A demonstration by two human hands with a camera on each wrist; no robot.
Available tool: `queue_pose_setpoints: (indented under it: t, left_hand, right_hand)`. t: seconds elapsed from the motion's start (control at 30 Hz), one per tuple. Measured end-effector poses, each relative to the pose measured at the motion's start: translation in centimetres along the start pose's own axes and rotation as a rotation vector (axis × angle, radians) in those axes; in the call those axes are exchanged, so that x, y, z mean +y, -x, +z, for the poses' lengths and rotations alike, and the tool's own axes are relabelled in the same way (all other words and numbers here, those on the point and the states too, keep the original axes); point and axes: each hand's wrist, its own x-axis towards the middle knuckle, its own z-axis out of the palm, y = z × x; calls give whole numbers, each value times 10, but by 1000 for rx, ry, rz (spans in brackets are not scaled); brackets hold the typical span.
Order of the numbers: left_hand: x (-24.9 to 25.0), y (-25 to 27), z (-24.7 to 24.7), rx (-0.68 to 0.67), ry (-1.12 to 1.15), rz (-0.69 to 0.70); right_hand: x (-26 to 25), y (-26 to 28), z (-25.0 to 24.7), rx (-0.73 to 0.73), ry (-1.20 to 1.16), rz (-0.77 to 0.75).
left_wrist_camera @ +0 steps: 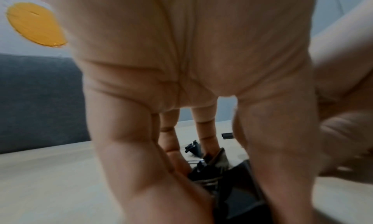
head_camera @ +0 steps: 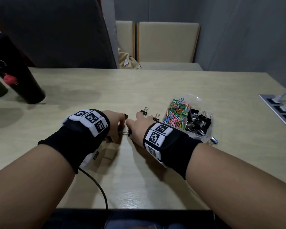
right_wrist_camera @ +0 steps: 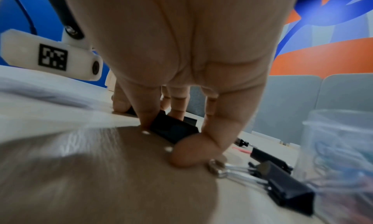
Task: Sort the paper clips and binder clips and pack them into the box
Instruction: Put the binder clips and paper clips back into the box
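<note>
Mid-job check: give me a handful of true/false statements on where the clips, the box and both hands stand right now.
1. The coloured paper clips lie inside the clear box. True.
2. All binder clips are already in the box. False: several still lie on the table, such as one beyond the hands.
3. The right hand pinches a black binder clip on the table. True.
4. The left hand rests inside the box. False: it is on the table, left of the box, over loose binder clips.
5. The box holds only paper clips. False: black binder clips fill its right side.
</note>
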Motion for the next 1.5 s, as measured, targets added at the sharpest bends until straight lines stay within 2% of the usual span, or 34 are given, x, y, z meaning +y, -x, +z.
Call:
queue_pose_setpoints:
  t: [0.1,0.33,0.43,0.57,0.73,0.83,0.9,1.0,1.1,1.17,1.37,1.43,1.5]
  left_hand:
    - [0,-4,0,-4,-24,13]
    - [5,-8,4,101,-119,16]
    - [8,-9,7,92,-113,16]
    - [14,-7,7,78,-140,25]
    - [22,1,2,93,-162,18]
    - [24,6,-7,137,-115,29]
    - [29,13,-19,211,-51,68]
    - [56,23,-39,322,25,207]
    - [104,28,-50,381,-8,380]
    - [139,26,-48,371,-39,464]
    - [200,9,-35,395,-93,526]
    - [203,3,-33,372,-64,514]
    - [199,-2,-34,358,15,507]
  right_hand:
    - [5,1,-2,8,-41,20]
    - [23,6,-8,25,-163,3]
    - [25,11,-9,21,-156,5]
    - [23,16,-12,9,-87,-65]
    - [23,24,-10,42,-80,-77]
    - [32,35,-17,110,-197,-82]
    - [48,46,-31,182,-333,-19]
    - [90,60,-51,264,-425,205]
    - [136,69,-55,255,-383,434]
    - [154,73,-54,226,-387,538]
    - [180,82,-47,258,-435,635]
    - [188,87,-42,190,-365,658]
    - [190,94,-35,36,-250,641]
